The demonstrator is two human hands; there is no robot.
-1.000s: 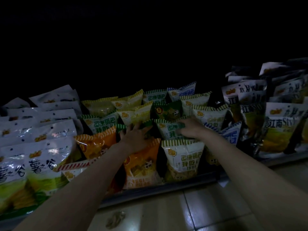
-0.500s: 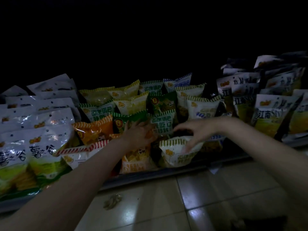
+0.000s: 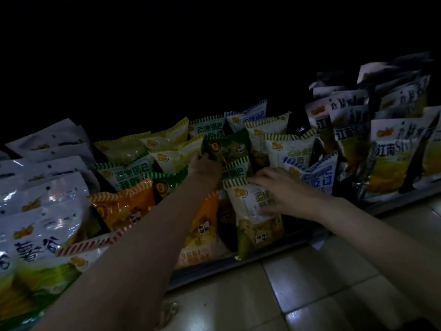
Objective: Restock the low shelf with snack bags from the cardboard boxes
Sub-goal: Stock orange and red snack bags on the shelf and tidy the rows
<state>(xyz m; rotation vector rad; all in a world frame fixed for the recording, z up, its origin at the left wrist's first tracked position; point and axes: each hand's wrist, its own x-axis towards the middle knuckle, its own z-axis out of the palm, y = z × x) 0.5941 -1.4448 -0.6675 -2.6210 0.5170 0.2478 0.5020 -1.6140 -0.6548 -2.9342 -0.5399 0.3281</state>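
Note:
A low shelf [image 3: 241,261] in dim light holds rows of snack bags. My left hand [image 3: 205,167] reaches deep into the middle rows and grips the lower left corner of a dark green bag [image 3: 226,146], which stands tilted above its neighbours. My right hand [image 3: 281,194] lies on the upper part of a white bag with a green striped top [image 3: 253,225] in the front row, fingers spread and bent over its face. An orange bag [image 3: 124,206] sits left of my left forearm. No cardboard box is in view.
Large white and green bags [image 3: 40,225] fill the shelf's left end. Tall white and yellow bags [image 3: 391,158] stand at the right end. Pale floor tiles [image 3: 310,283] run along the shelf front. Everything above the bags is black.
My left hand has gone farther back and taken hold of the dark green bag. My right hand has come down onto the front white bag.

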